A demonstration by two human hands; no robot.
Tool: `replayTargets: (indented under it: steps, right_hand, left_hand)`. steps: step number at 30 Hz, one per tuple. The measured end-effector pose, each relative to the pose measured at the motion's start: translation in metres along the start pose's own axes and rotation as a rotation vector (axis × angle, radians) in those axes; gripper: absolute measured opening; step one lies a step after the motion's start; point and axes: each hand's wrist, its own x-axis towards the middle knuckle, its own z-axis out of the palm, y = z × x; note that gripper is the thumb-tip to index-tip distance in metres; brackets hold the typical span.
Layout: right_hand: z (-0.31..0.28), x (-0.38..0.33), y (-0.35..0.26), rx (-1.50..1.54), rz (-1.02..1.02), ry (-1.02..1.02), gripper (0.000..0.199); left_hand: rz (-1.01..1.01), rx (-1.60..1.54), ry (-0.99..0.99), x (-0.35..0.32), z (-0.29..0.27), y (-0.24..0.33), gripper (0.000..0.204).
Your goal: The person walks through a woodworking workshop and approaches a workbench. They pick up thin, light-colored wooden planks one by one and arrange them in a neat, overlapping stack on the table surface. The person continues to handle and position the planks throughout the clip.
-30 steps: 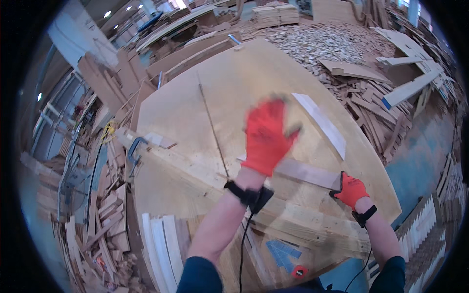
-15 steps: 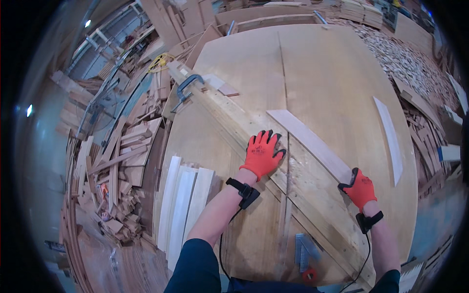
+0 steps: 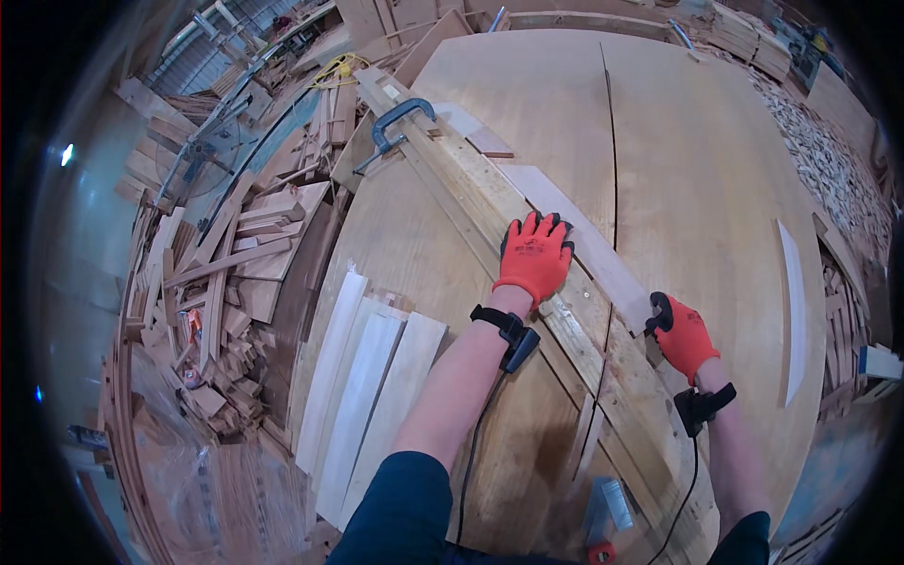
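Across the big plywood tabletop (image 3: 716,188) a long pale wooden strip (image 3: 574,240) runs diagonally toward the near right edge, left hand (image 3: 534,256) spread flat beside it, right hand (image 3: 685,335) gripping its near end.

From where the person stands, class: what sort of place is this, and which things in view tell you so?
Most likely a woodworking shop. A big plywood bench bears a long wooden rail held by a blue clamp, and piles of offcut timber lie beside it. The left hand presses a board.
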Motion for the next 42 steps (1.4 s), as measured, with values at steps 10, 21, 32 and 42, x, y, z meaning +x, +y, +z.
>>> replayTargets:
  steps: [10,21,32,42]
  right_hand:
    - [0.010,0.042,-0.017,-0.028,-0.039,0.024,0.049]
    - [0.000,0.033,-0.030,0.587,0.095,0.010,0.015]
    - [-0.017,-0.010,-0.020,0.200,-0.038,0.049,0.025]
    - [0.022,-0.122,-0.036,0.088,0.161,0.061,0.034]
  left_hand:
    - [-0.036,0.005,0.023,0.007,-0.003,0.002,0.052]
    - [-0.039,0.046,0.076,0.011,-0.009,0.005,0.050]
    - [-0.016,0.103,0.078,0.023,0.000,-0.013,0.050]
    - [0.017,0.069,0.101,0.023,0.010,-0.027,0.049]
